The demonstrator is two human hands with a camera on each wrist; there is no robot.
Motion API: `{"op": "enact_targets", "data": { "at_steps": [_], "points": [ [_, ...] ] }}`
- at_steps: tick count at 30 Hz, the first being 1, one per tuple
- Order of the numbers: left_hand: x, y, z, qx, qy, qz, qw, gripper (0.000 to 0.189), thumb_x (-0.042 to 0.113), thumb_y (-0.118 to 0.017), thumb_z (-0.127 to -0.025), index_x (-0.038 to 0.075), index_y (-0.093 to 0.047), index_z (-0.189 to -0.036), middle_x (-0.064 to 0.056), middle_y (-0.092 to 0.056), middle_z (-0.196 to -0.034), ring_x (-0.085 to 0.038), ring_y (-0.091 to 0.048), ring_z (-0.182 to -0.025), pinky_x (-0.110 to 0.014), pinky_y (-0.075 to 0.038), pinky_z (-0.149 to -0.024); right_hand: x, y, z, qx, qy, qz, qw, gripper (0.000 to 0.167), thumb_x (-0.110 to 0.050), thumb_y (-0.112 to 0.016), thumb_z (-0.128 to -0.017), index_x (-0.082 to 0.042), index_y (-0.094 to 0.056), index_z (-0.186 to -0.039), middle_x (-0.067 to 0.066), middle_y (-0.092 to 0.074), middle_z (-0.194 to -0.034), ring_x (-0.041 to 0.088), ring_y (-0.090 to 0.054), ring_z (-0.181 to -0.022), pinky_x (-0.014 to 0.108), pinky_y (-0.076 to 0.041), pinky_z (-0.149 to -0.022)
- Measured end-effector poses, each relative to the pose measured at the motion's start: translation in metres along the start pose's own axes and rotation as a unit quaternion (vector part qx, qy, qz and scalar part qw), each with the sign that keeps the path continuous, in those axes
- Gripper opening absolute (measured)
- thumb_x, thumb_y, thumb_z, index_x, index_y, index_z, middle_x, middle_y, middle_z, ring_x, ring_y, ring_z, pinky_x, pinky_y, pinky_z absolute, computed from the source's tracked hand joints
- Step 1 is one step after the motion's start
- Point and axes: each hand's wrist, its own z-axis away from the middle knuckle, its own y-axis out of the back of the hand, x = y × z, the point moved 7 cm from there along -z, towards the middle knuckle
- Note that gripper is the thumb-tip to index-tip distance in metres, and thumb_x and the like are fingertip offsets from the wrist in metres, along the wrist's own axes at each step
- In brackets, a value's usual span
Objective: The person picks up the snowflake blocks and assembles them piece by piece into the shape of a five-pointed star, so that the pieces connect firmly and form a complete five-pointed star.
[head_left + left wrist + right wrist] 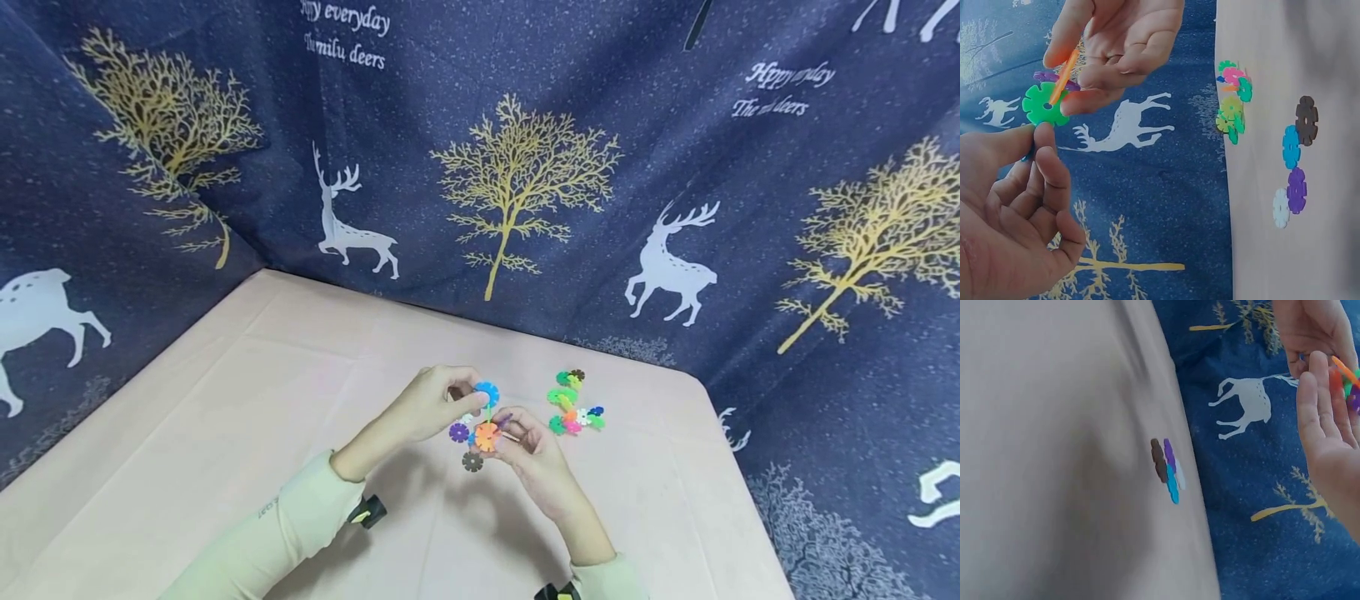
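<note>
Over the table my left hand (438, 404) pinches a blue notched plastic disc (487, 393) between thumb and fingers. My right hand (536, 458) holds an orange notched disc (486, 437) by its edge. Between the two sits a green disc (1044, 105), seen broadside in the left wrist view, with the orange one edge-on against it. A purple disc (1054, 78) joins this cluster on its far side. From the left wrist, the blue disc is mostly hidden behind my left fingertips.
Below the hands, loose discs lie on the pink-covered table (300, 400): a dark brown one (1307, 120), a light blue one (1291, 147), a purple one (1297, 190) and a white one (1280, 209). Joined multicoloured discs (573, 404) lie to the right. A patterned blue curtain (420, 167) hangs behind.
</note>
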Motion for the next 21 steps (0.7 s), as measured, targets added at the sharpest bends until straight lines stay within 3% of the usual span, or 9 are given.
{"op": "enact_targets", "data": {
  "at_steps": [5, 13, 21],
  "points": [
    [-0.001, 0.002, 0.001, 0.016, -0.001, -0.016, 0.9997, 0.01, 0.021, -0.067, -0.096, 0.014, -0.069, -0.088, 0.008, -0.065, -0.073, -0.013, -0.063, -0.067, -0.027, -0.052, -0.064, -0.003, 0.001, 0.0, 0.033, 0.014, 0.094, 0.9949, 0.036, 0.002, -0.06, -0.096, 0.014, -0.047, -0.127, 0.002, -0.073, -0.093, 0.024, -0.073, -0.087, 0.041, -0.057, -0.085],
    [-0.003, 0.003, 0.0, 0.025, -0.007, -0.027, 0.9993, 0.013, 0.019, -0.068, -0.095, 0.015, -0.067, -0.082, 0.008, -0.064, -0.07, -0.007, -0.058, -0.064, -0.026, -0.049, -0.063, -0.009, 0.003, 0.001, 0.078, 0.028, 0.204, 0.9754, 0.041, -0.003, -0.067, -0.094, 0.006, -0.053, -0.131, 0.021, -0.073, -0.095, 0.036, -0.072, -0.086, 0.036, -0.057, -0.084],
    [0.0, 0.004, 0.001, 0.009, 0.0, -0.075, 0.9972, 0.022, 0.02, -0.068, -0.094, 0.017, -0.059, -0.075, 0.012, -0.056, -0.064, -0.006, -0.053, -0.06, -0.026, -0.044, -0.061, -0.015, 0.004, 0.002, 0.064, 0.029, 0.259, 0.9634, 0.038, -0.005, -0.068, -0.094, 0.006, -0.056, -0.128, 0.017, -0.074, -0.092, 0.032, -0.073, -0.084, 0.033, -0.058, -0.081]
  ]
}}
